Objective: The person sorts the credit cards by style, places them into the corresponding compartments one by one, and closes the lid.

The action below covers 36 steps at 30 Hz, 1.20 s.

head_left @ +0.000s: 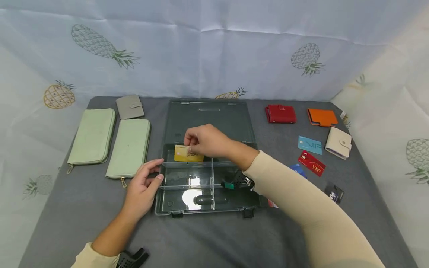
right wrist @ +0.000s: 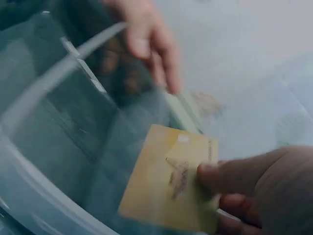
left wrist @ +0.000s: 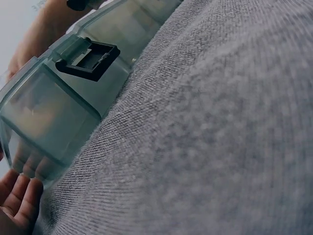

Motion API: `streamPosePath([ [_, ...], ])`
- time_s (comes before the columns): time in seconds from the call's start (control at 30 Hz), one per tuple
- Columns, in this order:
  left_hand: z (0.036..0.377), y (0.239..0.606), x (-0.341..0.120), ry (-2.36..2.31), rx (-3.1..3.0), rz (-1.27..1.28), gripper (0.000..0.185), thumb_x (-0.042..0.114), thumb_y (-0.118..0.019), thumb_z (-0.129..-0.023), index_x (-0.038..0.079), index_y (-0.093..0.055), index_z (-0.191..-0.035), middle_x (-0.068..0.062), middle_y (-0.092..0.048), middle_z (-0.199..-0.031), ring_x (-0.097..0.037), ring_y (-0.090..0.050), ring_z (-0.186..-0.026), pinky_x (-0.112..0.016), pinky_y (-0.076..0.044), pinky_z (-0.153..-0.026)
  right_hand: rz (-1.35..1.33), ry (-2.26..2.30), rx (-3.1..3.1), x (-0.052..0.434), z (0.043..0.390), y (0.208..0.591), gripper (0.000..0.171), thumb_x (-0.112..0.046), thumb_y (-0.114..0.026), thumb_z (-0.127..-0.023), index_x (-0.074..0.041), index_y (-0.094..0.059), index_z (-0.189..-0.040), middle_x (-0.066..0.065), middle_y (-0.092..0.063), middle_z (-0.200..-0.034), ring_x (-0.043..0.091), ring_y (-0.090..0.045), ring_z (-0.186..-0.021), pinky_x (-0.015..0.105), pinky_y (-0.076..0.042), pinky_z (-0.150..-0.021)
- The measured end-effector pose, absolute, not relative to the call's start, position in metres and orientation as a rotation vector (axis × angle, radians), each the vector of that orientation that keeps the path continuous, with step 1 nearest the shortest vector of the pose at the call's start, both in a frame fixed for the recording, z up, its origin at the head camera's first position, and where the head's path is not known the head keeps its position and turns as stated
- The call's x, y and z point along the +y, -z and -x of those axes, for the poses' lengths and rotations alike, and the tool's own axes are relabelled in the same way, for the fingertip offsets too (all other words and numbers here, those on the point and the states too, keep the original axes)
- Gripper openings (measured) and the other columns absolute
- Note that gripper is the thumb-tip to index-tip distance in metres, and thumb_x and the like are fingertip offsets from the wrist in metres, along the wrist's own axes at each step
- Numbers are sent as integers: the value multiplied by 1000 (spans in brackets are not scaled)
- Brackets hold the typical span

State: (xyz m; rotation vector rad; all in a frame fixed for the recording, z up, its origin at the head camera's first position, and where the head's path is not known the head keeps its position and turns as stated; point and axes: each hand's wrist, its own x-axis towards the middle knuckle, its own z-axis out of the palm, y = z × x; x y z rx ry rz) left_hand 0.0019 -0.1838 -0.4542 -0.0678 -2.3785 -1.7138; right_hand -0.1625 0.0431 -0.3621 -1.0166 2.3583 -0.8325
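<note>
A gold card [head_left: 182, 153] with a chip is pinched between the thumb and fingers of my right hand [head_left: 208, 140]. It stands tilted at the back left compartment of a clear, dark-tinted divided box [head_left: 187, 213], whose lid [head_left: 214, 119] lies folded back. My left hand [head_left: 143, 188] touches the box's left side, its thumb and fingertips at the rim. In the right wrist view the card [right wrist: 171, 181] shows its printed face, with the thumb over one edge. The left wrist view shows the fingers [left wrist: 22, 198] of my left hand against the box wall.
Left of the box lie two pale green wallets [head_left: 90, 136] [head_left: 130, 147] and a grey card holder [head_left: 130, 107]. To the right are red [head_left: 280, 114], orange [head_left: 322, 117] and cream [head_left: 338, 143] card holders. Near them lie light blue [head_left: 310, 145], red [head_left: 311, 163] and black [head_left: 334, 193] cards.
</note>
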Motion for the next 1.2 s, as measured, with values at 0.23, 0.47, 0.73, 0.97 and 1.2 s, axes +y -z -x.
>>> streamPosePath([
  [0.23,-2,455,-180,1701,-2381,80,44,-8,-62,-103,5,-64,-145,-10,-60,-141,-12,-55,-116,-12,-49,-82,1143,508,2542,41,145,374,9,-20,-70,-106,-18,-76,-112,-6,-76,-96,9,-67,-76,30,-53,-68],
  [0.47,-3,454,-180,1701,-2375,94,44,-9,-61,-102,3,-63,-145,-11,-59,-143,-14,-56,-117,-11,-48,-84,1315,869,2619,102,148,369,20,-17,-77,-101,-8,-80,-119,3,-79,-113,14,-72,-82,34,-56,-72],
  [0.73,-7,455,-184,1691,-2397,41,45,-11,-61,-102,1,-63,-145,-15,-58,-142,-12,-56,-117,-12,-49,-86,769,890,2729,263,172,383,27,-14,-80,-98,-5,-75,-123,8,-77,-112,25,-71,-102,44,-55,-84],
  [0.97,-6,453,-185,1667,-2405,39,44,-11,-61,-101,1,-63,-144,-15,-59,-140,-11,-56,-116,-11,-48,-88,484,625,2756,373,174,399,45,-19,-75,-102,2,-63,-139,24,-66,-133,42,-61,-118,61,-50,-97],
  [1.2,-2,456,-181,1711,-2390,31,43,-10,-62,-101,0,-63,-143,-17,-59,-140,-12,-56,-116,-12,-49,-86,433,549,2769,409,185,406,58,-10,-80,-96,13,-54,-143,35,-56,-142,51,-55,-126,70,-43,-107],
])
